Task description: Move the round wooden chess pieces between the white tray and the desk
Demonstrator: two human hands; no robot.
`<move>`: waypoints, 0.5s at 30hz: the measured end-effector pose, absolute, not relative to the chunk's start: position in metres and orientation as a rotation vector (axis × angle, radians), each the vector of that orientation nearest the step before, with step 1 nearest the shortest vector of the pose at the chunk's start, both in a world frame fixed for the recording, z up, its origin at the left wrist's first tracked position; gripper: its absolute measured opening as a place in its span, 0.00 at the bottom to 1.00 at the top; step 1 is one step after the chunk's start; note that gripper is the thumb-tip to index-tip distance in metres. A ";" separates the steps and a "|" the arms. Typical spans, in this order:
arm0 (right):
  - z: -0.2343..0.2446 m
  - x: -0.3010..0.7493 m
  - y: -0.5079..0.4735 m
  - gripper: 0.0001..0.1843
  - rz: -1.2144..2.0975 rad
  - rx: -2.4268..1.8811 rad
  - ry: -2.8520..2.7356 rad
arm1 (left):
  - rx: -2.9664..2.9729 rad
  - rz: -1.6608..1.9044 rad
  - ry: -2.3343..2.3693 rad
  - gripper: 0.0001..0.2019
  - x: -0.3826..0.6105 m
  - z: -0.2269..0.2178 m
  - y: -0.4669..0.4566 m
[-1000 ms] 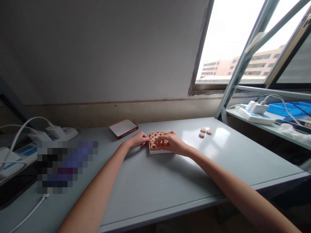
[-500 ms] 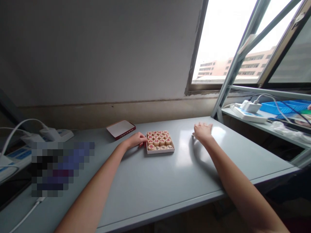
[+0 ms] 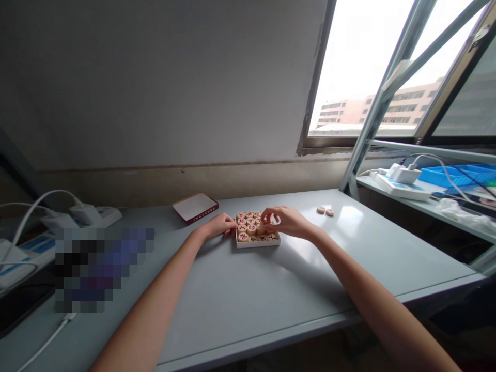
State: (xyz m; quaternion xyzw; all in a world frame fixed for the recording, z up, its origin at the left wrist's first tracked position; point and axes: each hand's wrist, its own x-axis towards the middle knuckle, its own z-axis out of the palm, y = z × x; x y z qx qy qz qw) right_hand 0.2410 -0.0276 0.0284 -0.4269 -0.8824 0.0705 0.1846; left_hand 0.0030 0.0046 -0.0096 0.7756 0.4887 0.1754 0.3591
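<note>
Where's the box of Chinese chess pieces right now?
In the head view, the box sits on the table just below centre, between the left hand at its left edge and the right hand over its right side.

Daylight from the blown-out window (image 3: 349,67) at upper right left the grey wall (image 3: 166,93) dim, laid pale glare and soft shadow on the tabletop (image 3: 217,294), and, amid wide-angle stretching toward the edges, the boxed pieces (image 3: 251,228) looked slightly soft, with coarse pixelation (image 3: 104,268) masking a patch at left.
</note>
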 end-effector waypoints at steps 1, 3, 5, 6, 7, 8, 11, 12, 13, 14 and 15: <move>0.029 0.236 -0.032 0.13 0.208 -1.173 -2.506 | 2.000 0.451 1.259 0.13 0.003 -0.010 0.004; 0.030 0.229 -0.039 0.12 0.244 -1.095 -2.552 | 2.005 0.448 1.258 0.13 0.003 -0.009 0.004; 0.030 0.226 -0.043 0.11 0.277 -1.029 -2.585 | 2.010 0.448 1.263 0.13 0.003 -0.009 0.003; 0.029 0.225 -0.044 0.11 0.284 -1.005 -2.594 | 2.011 0.447 1.266 0.13 0.003 -0.008 0.003; 0.028 0.224 -0.044 0.11 0.285 -0.988 -2.597 | 2.009 0.448 1.266 0.13 0.004 -0.008 0.003; 0.027 0.224 -0.044 0.11 0.276 -0.978 -2.595 | 2.006 0.451 1.264 0.13 0.004 -0.008 0.002; 0.023 0.221 -0.042 0.11 0.202 -0.959 -2.595 | 1.997 0.458 1.261 0.13 0.005 -0.007 0.002; 0.022 0.220 -0.041 0.11 0.179 -0.955 -2.603 | 1.997 0.457 1.259 0.13 0.005 -0.007 0.002; 0.021 0.220 -0.040 0.10 0.164 -0.953 -2.613 | 1.997 0.455 1.262 0.13 0.005 -0.008 0.003; 0.021 0.219 -0.040 0.10 0.158 -0.953 -2.620 | 1.997 0.453 1.264 0.13 0.004 -0.008 0.003; 0.021 0.219 -0.040 0.10 0.160 -0.957 -2.623 | 1.996 0.451 1.265 0.13 0.004 -0.008 0.003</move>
